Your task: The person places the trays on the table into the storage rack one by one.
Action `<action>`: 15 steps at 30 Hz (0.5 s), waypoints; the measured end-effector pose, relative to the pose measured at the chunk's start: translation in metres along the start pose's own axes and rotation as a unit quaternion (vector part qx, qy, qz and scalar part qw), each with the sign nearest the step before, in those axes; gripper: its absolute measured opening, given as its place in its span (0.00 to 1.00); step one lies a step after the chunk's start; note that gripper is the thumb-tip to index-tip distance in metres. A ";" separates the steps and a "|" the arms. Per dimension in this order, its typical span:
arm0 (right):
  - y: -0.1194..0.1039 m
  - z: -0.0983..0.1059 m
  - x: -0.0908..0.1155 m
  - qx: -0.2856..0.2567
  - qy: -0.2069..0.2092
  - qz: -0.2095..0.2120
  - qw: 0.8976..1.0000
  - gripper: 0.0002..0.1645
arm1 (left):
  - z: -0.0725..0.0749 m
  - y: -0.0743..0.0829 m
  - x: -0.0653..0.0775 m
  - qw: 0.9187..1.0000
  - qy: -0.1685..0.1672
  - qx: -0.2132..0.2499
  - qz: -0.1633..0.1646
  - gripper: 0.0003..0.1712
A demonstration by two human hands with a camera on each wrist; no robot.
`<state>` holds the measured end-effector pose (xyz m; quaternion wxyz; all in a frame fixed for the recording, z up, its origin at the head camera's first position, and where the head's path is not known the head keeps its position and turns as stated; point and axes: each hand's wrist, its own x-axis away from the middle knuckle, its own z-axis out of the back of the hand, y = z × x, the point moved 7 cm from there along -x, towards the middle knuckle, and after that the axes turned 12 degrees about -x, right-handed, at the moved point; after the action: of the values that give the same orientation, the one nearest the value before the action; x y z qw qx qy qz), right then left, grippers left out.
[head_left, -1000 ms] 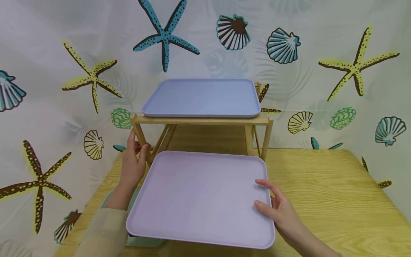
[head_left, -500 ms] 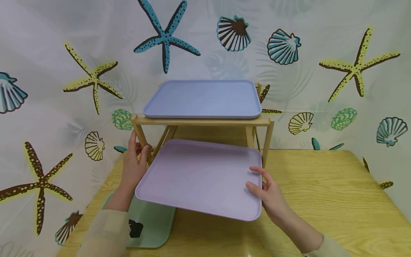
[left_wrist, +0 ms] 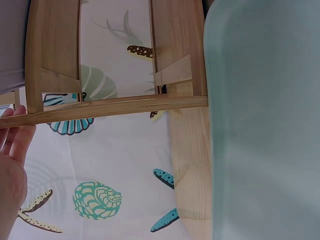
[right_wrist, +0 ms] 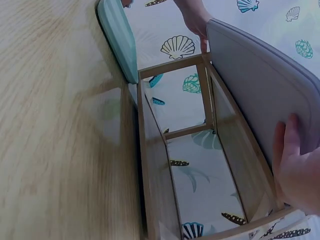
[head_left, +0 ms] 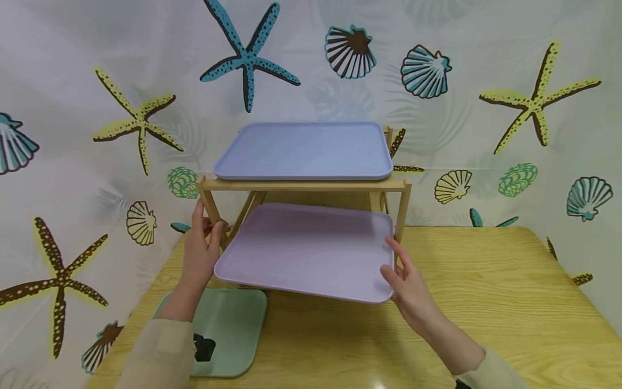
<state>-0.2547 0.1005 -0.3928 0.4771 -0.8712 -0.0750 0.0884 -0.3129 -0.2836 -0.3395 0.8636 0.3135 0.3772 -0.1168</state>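
A lilac tray (head_left: 311,254) slants at the front of a wooden rack (head_left: 311,185), its back part under the rack's top rail and its front edge lower on the right. My right hand (head_left: 413,292) holds the tray by its right edge, thumb on top; the right wrist view shows fingers (right_wrist: 291,135) against the underside. My left hand (head_left: 201,248) grips the rack's left front post (left_wrist: 125,105), which runs sideways in the left wrist view. A light blue tray (head_left: 306,151) lies flat on the rack's top level.
A mint green tray (head_left: 233,324) with a black patch lies on the wooden table (head_left: 486,292) at front left, partly hidden by my left forearm. Behind stands a white curtain (head_left: 457,32) printed with starfish and shells. Table surface extends right of the rack.
My right hand has pushed the lilac tray forward, away from me and into the rack opening, uncovering more of the green tray. My left hand has stayed on the post.
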 end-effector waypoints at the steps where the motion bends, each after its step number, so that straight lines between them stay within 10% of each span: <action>1: 0.000 0.000 0.001 -0.003 -0.012 0.001 1.000 0.51 | 0.000 0.000 0.000 1.000 -0.001 0.001 0.002 0.38; 15: -0.001 0.006 0.007 0.067 -0.117 0.047 0.990 0.64 | -0.001 0.001 -0.001 1.000 0.007 0.000 -0.005 0.37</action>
<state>-0.2498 0.1076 -0.3954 0.5174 -0.8236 -0.0833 0.2167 -0.3136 -0.2821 -0.3390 0.8602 0.3129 0.3849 -0.1186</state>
